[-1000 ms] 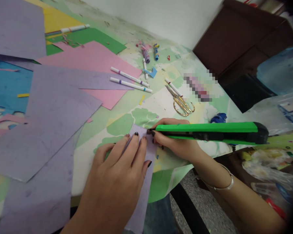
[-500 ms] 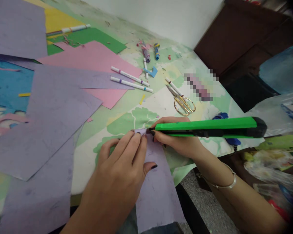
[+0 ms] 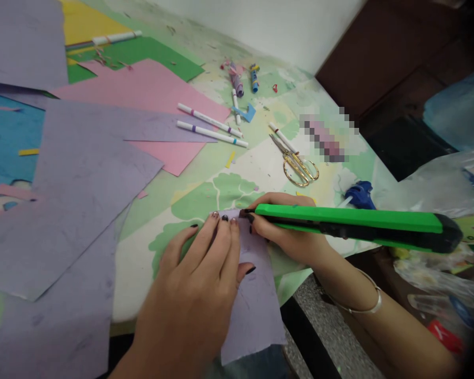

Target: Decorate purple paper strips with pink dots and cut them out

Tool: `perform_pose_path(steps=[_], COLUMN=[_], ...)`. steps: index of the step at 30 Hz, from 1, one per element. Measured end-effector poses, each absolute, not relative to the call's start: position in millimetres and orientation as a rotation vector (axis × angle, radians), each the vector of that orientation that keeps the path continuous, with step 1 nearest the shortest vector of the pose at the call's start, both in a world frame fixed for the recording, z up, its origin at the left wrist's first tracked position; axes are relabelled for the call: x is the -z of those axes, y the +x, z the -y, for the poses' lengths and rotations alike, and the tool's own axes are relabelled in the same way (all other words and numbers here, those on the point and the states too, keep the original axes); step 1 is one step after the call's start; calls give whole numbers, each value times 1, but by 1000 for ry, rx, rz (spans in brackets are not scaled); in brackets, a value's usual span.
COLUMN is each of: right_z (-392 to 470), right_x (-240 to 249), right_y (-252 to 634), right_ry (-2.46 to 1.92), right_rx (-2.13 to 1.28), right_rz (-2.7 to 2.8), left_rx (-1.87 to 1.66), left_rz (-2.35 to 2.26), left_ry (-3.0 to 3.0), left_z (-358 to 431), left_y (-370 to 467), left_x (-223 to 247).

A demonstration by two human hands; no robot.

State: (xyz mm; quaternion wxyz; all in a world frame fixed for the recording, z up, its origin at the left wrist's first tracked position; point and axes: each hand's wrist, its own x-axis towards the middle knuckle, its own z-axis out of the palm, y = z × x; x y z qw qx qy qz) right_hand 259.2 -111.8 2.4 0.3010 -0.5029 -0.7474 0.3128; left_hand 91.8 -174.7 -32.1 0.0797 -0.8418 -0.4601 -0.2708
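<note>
A strip of purple paper [image 3: 256,305] lies over the near edge of the table and hangs down past it. My left hand [image 3: 199,281] rests flat on the strip with its fingers spread, the fingertips close to the far end. In my right hand [image 3: 290,226] is a green utility knife [image 3: 351,220], gripped near its front. The knife's tip touches or almost touches the far end of the strip, just right of my left fingertips. The blade itself is mostly hidden by my fingers.
Gold-handled scissors [image 3: 298,166] and several white markers [image 3: 211,134] lie beyond my hands. Large purple sheets [image 3: 95,152], pink paper [image 3: 150,84] and green paper [image 3: 161,58] overlap at left. A blue glue gun [image 3: 360,195] sits at right, near small rolled paper pieces [image 3: 254,79] farther back.
The utility knife's back end has swung down and right, while its tip stays near the strip's far end. My left hand has hardly moved. The view has shifted slightly.
</note>
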Motion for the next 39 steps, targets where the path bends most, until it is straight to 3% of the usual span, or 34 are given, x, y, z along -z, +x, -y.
perform_pose_path(steps=[20, 39], right_z=[102, 108], right_x=[-13, -3], right_y=[265, 262], right_ry=[-1266, -1372], right_rx=[-988, -837], right_rz=[2127, 1999], left_rx=[932, 850], left_rz=[1342, 1388], left_ry=[-2463, -2512], left_z=[189, 185], left_y=[99, 94], left_x=[31, 33])
